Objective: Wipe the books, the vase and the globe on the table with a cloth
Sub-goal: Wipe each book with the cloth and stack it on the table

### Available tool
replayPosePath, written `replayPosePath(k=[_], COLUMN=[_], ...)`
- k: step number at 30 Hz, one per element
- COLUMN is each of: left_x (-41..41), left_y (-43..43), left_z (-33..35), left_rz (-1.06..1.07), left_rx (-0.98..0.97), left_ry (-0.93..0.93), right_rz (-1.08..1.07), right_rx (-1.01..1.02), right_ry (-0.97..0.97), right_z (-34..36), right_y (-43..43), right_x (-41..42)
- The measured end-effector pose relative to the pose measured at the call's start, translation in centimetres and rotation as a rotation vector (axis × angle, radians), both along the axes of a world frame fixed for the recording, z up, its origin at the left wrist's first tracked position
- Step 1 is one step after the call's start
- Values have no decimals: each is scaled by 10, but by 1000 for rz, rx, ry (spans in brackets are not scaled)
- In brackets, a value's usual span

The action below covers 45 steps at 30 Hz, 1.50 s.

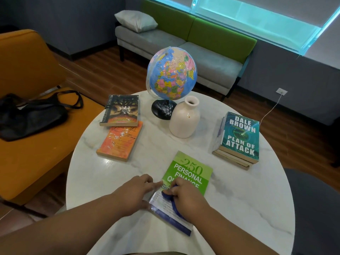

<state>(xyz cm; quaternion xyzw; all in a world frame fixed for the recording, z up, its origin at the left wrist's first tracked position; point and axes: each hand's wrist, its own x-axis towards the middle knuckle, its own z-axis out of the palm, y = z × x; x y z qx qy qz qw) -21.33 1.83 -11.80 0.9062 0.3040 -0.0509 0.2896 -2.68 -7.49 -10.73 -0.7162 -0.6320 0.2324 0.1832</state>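
**Green cover under the cloth: slips, spills and missed dust**

Green and glossy, the green book [191,173] lies flat at the near middle of the white marble table [239,199], its near end under both hands. The right hand [185,196] is curled round a bunched blue cloth [166,195] and presses it onto the near part of the cover. The left hand [136,192] lies against the book's left edge with its index finger stretched onto the cover, apparently steadying it. The two hands are close together but not touching.

The likeliest trouble is sliding. A slick cover on polished stone could skate away under a firm stroke if the left hand lifts, and the book lies not far from the table's near rim.

Further out, the cream vase [184,118] stands upright at the middle of the table, just in front of the globe [172,73], whose black base it partly hides. A reach over the vase for the globe could tip it, since its neck is narrow and it looks like breakable ceramic. The globe may also spin on its mount under the cloth unless it is held.

At far left, the dark book [120,110] overlaps the orange book [119,142], and both show pale specks. Wiping only what is exposed would miss the covered strip. At right, the stack of books [239,140] could hide its lower covers in the same way.
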Motion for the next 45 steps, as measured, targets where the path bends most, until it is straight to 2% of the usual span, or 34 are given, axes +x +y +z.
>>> replayPosePath(k=[3,7,10,14,16,19,21,25,30,33,35,39,43,45], left_x=[0,0,1,2,3,3,3,3,2,3,4,4,5,5], left_y=[1,2,1,4,7,8,7,6,6,6,6,5,5,4], left_z=[-2,-2,0,2,3,3,5,8,6,8,9,11,11,11], left_rz=[-21,-25,-40,-80,-93,-93,-96,-100,-96,-92,-91,-86,-88,-84], left_rx=[-2,-8,2,-17,-33,-52,-40,-30,-55,-49,-39,-35,-26,-34], left_ry=[-2,5,26,64,71,65,72,89,77,86,92,99,90,90], right_rz=[201,486,369,203,293,467,426,232,445,505,433,212,465,563], right_rx=[61,21,-7,70,90,65,102,44,97,94,75,107,149,82], right_ry=[-105,-192,-175,-143,-118,-194,-190,-164,-272,-235,-188,-221,-265,-216], right_z=[-4,-8,-1,2,3,-3,-7,-10,-11,-7,-6,-14,-17,-11], right_y=[-4,-14,-11,-3,-11,-29,-28,-18,-32,-38,-35,-27,-48,-61], right_x=[-14,-5,7,-1,-16,-21,-8,0,-20,-1,13,16,1,9])
